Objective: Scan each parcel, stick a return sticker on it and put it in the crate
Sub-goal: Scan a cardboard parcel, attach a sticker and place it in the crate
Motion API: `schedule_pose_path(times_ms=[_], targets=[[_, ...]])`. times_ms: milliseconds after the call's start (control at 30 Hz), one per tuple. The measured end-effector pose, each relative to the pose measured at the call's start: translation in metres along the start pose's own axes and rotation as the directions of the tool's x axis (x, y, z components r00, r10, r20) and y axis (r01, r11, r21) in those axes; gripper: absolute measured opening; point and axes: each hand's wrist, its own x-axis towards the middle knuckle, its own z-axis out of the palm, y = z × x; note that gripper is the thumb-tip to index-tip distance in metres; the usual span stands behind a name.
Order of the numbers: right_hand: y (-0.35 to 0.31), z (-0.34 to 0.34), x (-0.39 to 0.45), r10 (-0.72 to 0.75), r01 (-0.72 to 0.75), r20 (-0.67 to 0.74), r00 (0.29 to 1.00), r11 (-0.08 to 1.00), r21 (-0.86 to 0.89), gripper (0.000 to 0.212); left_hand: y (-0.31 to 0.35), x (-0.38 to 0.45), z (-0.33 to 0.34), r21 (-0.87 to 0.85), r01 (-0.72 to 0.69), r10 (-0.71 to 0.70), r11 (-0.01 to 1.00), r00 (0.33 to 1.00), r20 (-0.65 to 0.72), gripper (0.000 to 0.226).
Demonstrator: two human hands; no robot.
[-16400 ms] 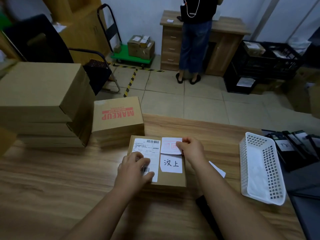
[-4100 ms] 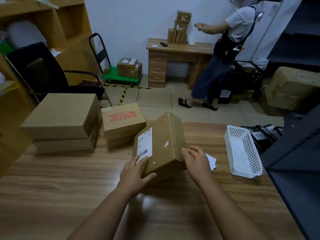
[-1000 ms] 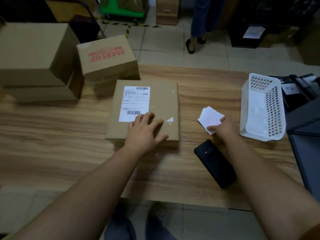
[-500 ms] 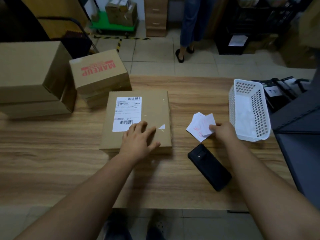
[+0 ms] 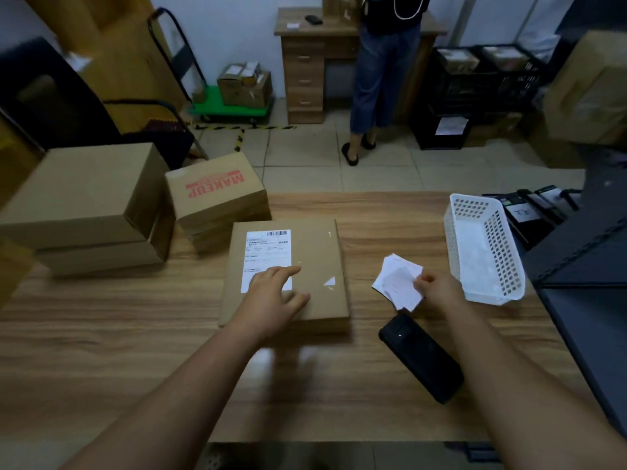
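Flat parcel (image 5: 315,262) lies label-up mid-worktop (image 5: 101,351), long axis running near to far, barcode end of its white label (image 5: 266,252) pointing far. Left hand (image 5: 271,296) rests on its near part, fingers spread flat. Right hand (image 5: 437,290) pinches a small sheaf of stickers (image 5: 397,279) just right of the parcel. Black scanner (image 5: 420,357) lies nearer. White basket (image 5: 481,249) at right, holding pale sheets. Far black crates (image 5: 488,83) hold cartons.

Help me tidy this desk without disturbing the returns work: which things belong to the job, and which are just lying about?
In the job:
flat parcel under the left hand
sticker slips pinched by the right hand
black scanner
stacked boxes
MAKEUP box

Lying about:
white basket
office chair
green trolley
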Motion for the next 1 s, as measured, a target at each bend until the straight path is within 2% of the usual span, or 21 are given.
schedule_pose_path(times_ms=[167,267,367,433,533,600,667,733,800,867,933,1000], targets=[[0.006,0.016,0.005,0.001,0.003,-0.073,0.997,0.999,0.053,0.027,-0.018,-0.003,0.008,0.065,-0.029,0.029,0.997,1.0,-0.006,0.048],[0.01,0.018,0.006,-0.02,0.037,-0.121,0.992,0.989,0.143,0.029,-0.024,0.003,0.014,0.176,-0.051,0.05,0.983,0.999,0.01,0.05],[0.015,0.011,0.004,-0.015,0.046,-0.135,0.991,0.973,0.224,0.03,-0.028,0.006,0.022,0.308,-0.044,0.02,0.95,0.996,0.082,0.05],[0.016,0.004,0.002,-0.005,0.045,-0.15,0.989,0.963,0.265,0.03,-0.03,0.005,0.027,0.337,-0.042,0.011,0.94,0.996,0.094,0.047],[0.001,-0.008,-0.007,-0.031,0.062,-0.103,0.994,0.949,0.308,0.029,-0.03,0.004,0.029,0.344,-0.027,0.0,0.939,0.997,0.079,0.046],[-0.023,-0.013,-0.021,-0.142,0.127,0.011,0.99,0.916,0.381,0.026,-0.026,0.006,0.025,0.339,-0.001,-0.039,0.941,0.993,0.109,0.046],[-0.053,-0.013,-0.046,-0.309,0.245,0.101,0.946,0.88,0.407,0.023,-0.018,0.005,0.017,0.224,0.026,-0.044,0.974,0.996,0.075,0.044],[-0.083,-0.008,-0.075,-0.446,0.34,0.145,0.883,0.822,0.457,0.016,-0.004,0.001,0.004,-0.12,0.048,-0.049,0.992,0.999,-0.002,0.038],[-0.106,-0.001,-0.099,-0.537,0.363,0.181,0.824,0.746,0.559,0.014,0.013,-0.007,-0.014,-0.408,0.069,-0.076,0.911,0.997,-0.001,0.024],[-0.125,0.004,-0.117,-0.581,0.346,0.204,0.788,0.691,0.635,0.015,0.021,-0.013,-0.028,-0.506,0.085,-0.092,0.858,0.996,0.011,0.006],[-0.141,0.009,-0.13,-0.576,0.268,0.221,0.787,0.641,0.719,0.017,0.022,-0.018,-0.042,-0.585,0.112,-0.166,0.803,0.985,-0.04,0.012],[-0.152,0.013,-0.139,-0.552,0.103,0.291,0.782,0.574,0.812,0.022,0.02,-0.021,-0.057,-0.66,0.126,-0.264,0.74,0.958,-0.113,0.019]])
